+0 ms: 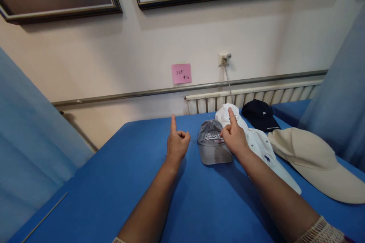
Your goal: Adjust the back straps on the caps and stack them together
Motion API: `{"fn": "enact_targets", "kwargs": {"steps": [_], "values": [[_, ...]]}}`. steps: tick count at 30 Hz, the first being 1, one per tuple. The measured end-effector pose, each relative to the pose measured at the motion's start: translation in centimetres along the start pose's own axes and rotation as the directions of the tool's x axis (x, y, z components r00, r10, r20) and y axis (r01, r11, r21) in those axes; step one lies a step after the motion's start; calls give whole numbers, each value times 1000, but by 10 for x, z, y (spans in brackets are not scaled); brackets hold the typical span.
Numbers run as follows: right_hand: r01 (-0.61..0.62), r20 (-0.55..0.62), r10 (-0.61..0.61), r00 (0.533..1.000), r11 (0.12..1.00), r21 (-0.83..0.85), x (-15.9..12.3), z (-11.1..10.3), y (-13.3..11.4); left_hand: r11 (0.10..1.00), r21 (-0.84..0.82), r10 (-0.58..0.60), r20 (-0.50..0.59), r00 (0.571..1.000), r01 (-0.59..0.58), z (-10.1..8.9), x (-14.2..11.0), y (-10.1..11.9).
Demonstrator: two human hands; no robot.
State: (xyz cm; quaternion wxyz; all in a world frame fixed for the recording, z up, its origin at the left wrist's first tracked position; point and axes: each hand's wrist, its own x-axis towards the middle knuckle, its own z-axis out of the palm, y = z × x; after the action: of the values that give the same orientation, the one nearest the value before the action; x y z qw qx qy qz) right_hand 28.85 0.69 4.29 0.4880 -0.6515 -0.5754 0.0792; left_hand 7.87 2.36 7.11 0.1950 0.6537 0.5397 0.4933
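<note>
My left hand (pixel 177 144) is above the blue bed surface (pixel 114 190), its index finger pointing up and the other fingers curled in, holding nothing. In the same pose, my right hand (pixel 235 136) hovers in front of the caps, also without anything in it. Closest to it are a grey cap (pixel 213 153) with white lettering and a white cap (pixel 221 114), partly covered by the hand. A pale cap (pixel 262 144) with a dark horse-rider emblem lies beneath my right forearm, partly hidden. Farther right are a black cap (pixel 258 115) and a large beige cap (pixel 313 155) with a long brim.
A pink note (pixel 181 73) with handwriting sticks to the wall, near a socket (pixel 224 60) with a plugged-in cable. A metal rail (pixel 148 93) and a radiator (pixel 268 97) run behind the bed. Blue curtains (pixel 31 148) hang on both sides. A thin rod (pixel 45 216) lies at lower left.
</note>
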Motion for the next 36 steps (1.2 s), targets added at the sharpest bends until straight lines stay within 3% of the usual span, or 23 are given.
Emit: {"fn": "enact_targets", "kwargs": {"steps": [11,15,21,24,30,36], "values": [[10,40,-11,999,1000,29,-3,2,1,996,92,7,79,997,-14,3,-10,-9],[18,89,-19,996,1000,21,-11,9,6,987,159,-17,154,988,-7,8,-22,-25],[61,272,-38,962,995,-75,-57,34,18,949,312,-96,417,904,-44,21,-53,-77],[96,363,-45,931,988,-125,-78,41,16,932,353,-107,492,864,-86,24,-60,-93],[295,404,-169,899,916,-272,-88,38,11,929,332,-51,552,832,-163,24,-58,-101],[326,484,-105,869,857,-398,-82,47,29,939,294,-26,585,811,-181,20,-57,-101]]}}
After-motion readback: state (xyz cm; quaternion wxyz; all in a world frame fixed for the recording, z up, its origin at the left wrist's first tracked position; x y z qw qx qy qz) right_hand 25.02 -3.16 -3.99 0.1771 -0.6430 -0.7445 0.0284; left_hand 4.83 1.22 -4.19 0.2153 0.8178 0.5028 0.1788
